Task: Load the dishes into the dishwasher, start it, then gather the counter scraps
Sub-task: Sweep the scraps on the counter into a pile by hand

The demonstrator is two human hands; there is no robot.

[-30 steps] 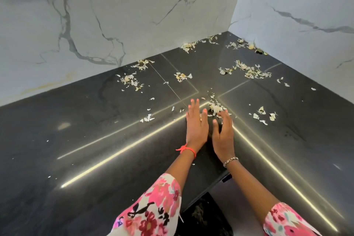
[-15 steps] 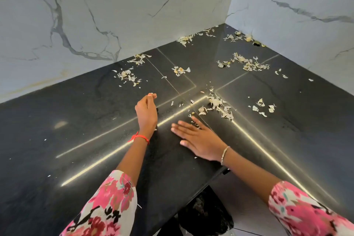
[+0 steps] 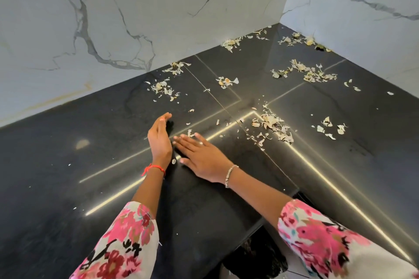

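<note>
Well, the biggest thing in my feed is the dark countertop (image 3: 90, 188), a polished corner slab backed by white marble walls (image 3: 158, 18). No dishwasher and no dishes show from here, so I judge we are on the last step, gathering the scraps.

Floral sleeves (image 3: 122, 244) lead up to the two hands, which meet near the middle of the slab. The left hand (image 3: 159, 140) stands on its edge with the fingers together and gently curved, like a little wall, and it grips nothing. The right hand (image 3: 201, 154) lies palm down on the stone with its fingers straight, their tips just beside the left palm, and it holds nothing either.

The scraps are pale papery peelings, and most lie well apart from the hands. The main pile (image 3: 272, 125) is to the right of them, another cluster (image 3: 310, 72) is further back, a left patch (image 3: 163, 88) lies beyond the left hand, and more sit in the far corner (image 3: 231, 43). Only a few loose flakes (image 3: 190, 133) lie at the right fingertips.

The next move, I think, calls for a flat sweep that pushes those flakes into the cupped left palm, then longer reaches for the outlying piles. Light skins may scatter if swept fast.

A red thread (image 3: 154, 168) circles the left wrist and a bracelet (image 3: 229, 175) the right. I can read no brand, label or writing anywhere.
</note>
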